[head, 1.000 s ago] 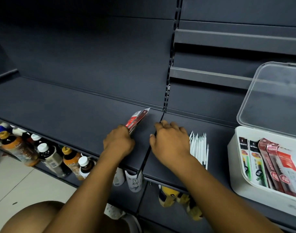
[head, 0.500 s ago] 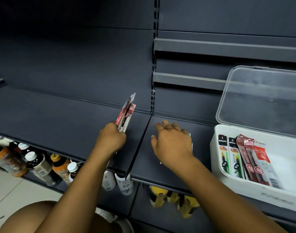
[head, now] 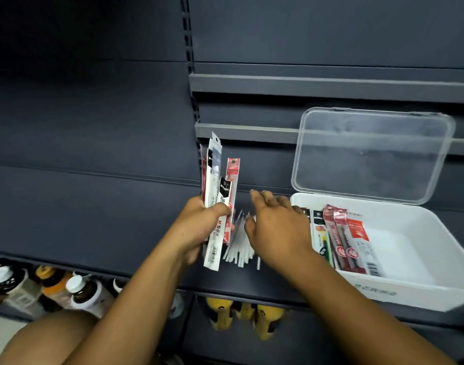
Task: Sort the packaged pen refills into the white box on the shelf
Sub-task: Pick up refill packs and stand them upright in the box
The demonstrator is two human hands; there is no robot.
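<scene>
My left hand [head: 199, 227] grips a bunch of packaged pen refills [head: 220, 196], held upright above the dark shelf [head: 80, 212]. My right hand [head: 275, 227] hovers just to its right with fingers spread, holding nothing. Beneath and between the hands lies a fan of loose white refill sticks [head: 238, 246] on the shelf. The white box [head: 399, 288] stands at the right with its clear lid [head: 370, 154] propped open. Several refill packs [head: 344, 241], red and black-green, stand against the box's left side.
Bottles with white and orange caps [head: 54, 288] stand on the lower shelf at the left. Yellow items [head: 241, 317] hang below the shelf edge. Grey rails [head: 304, 88] run along the back panel above the box. My knee [head: 41, 338] shows at the bottom left.
My left hand has lifted the packs and carried them right, beside my right hand. My right hand rose off the white sticks, which now show. The view shifted toward the box.
</scene>
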